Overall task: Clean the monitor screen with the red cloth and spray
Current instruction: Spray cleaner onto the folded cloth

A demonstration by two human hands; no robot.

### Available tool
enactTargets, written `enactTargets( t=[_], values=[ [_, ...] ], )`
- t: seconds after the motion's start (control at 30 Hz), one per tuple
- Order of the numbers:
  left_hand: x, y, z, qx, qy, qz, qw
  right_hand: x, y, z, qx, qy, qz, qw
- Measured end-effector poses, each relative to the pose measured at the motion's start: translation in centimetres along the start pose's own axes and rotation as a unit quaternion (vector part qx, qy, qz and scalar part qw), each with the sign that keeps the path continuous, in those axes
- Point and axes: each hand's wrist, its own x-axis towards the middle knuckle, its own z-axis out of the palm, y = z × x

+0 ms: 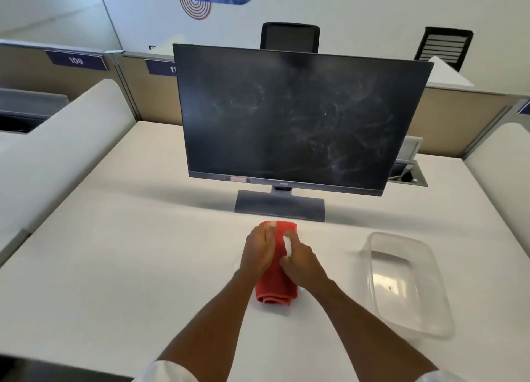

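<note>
1. The monitor (pixel 289 120) is standing upright on its dark rectangular base (pixel 279 205) at the far middle of the white table (pixel 114 267). Its screen is switched off and is showing pale smears and swirls, densest across the middle and right side.
2. The red cloth (pixel 275 281) is lying folded on the table just in front of the monitor base, with its long side running toward the person. Its rolled near edge is facing the camera.
3. The left hand (pixel 258 249) is resting palm down on the far left part of the red cloth. Its grip is closing loosely over the fabric, with the fingers curling onto the cloth's far end.
4. The right hand (pixel 301 262) is sitting against the right side of the red cloth. Its grip is wrapping around a small white spray bottle (pixel 287 245), of which only the pale upper part is showing above the fingers. The bottle is tilting over the cloth, between the two hands. A small green detail is showing at the bottle where the fingers meet it.
5. A clear plastic container (pixel 407 284) is sitting on the table to the right of the hands, apart from the cloth.
6. Two black office chairs (pixel 289 36) are standing behind the partition beyond the monitor.
</note>
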Motion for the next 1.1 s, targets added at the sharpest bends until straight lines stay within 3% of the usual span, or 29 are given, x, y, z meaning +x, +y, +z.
enactTargets(
  t=[0.47, 0.83, 1.1],
  values=[
    [0.9, -2.5, 0.2, -0.045, -0.068, -0.028, 0.996, 2.1, -0.5, 1.4, -0.042, 0.056, 0.033, 0.997],
    [1.2, -2.7, -0.4, -0.045, -0.034, -0.007, 0.998, 3.1, -0.7, -0.2, -0.163, 0.143, 0.034, 0.976],
    [0.5, -3.4, -0.3, 0.036, -0.048, 0.012, 0.998, 2.5, -0.8, -0.2, -0.186, 0.114, 0.027, 0.975]
  ],
)
